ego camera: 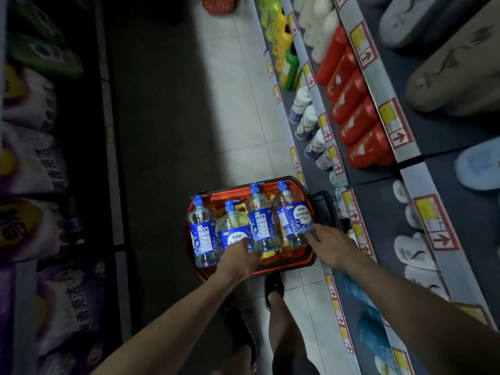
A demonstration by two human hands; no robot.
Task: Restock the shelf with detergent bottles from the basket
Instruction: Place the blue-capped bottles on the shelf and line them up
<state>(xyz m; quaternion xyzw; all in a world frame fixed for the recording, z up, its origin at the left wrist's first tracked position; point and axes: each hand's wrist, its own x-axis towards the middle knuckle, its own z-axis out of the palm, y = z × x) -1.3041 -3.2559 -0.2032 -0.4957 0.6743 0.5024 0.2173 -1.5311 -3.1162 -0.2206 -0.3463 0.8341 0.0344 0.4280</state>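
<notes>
A red basket stands on the floor against the right-hand shelf. Several clear detergent bottles with blue caps and blue labels lie in it. My left hand grips the lower part of the second bottle from the left. My right hand reaches in with straight fingers that touch the base of the rightmost bottle; those fingertips are blurred. Two more bottles lie at the far left and in the middle. Something orange shows underneath them.
The right shelf holds red bottles, white and yellow bottles above, and slippers. Dark shelves with detergent bags line the left. Another red basket sits far down the tiled aisle. My feet stand just behind the basket.
</notes>
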